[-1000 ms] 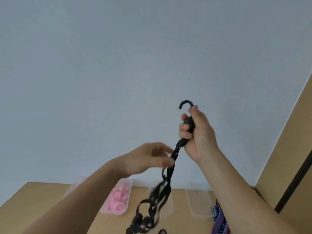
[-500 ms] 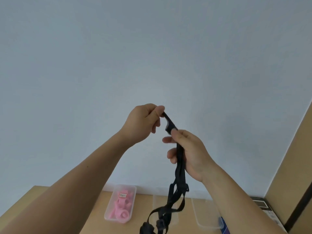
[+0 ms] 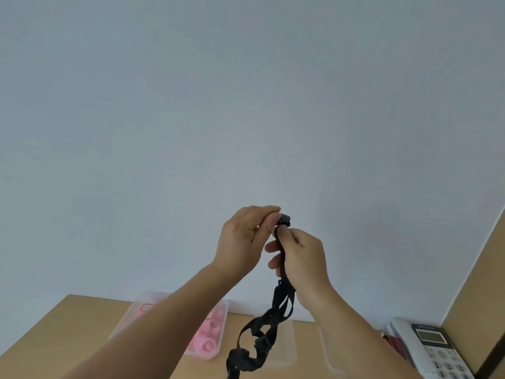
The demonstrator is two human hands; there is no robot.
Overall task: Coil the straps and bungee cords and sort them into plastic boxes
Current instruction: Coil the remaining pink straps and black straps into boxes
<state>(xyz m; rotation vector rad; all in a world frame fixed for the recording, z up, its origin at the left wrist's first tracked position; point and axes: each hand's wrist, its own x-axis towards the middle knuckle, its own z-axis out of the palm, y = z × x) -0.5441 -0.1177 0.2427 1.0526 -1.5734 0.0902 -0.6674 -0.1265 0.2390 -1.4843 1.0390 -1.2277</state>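
A black flat strap [image 3: 278,305] hangs in a tangle of loops in front of the wall, well above the table. My left hand [image 3: 243,242] pinches its black end piece at the top. Just below, my right hand [image 3: 303,258] grips the strap with thumb and curled fingers, and the two hands nearly touch. The strap's lower end drops out of the frame at the bottom. On the table stand a clear plastic box [image 3: 218,318] with several pink coiled straps, a second clear box [image 3: 287,348] behind the hanging strap, and a third clear box [image 3: 328,351] to its right.
A wooden table [image 3: 68,324] stands against a pale wall. A white desk telephone [image 3: 434,348] sits at the right, beside a red striped item [image 3: 393,343]. A wooden panel [image 3: 481,296] rises at the far right.
My right hand let go of the hook end and slid down the strap; my left hand rose and took the top end. The view tilted down, bringing the telephone into sight.
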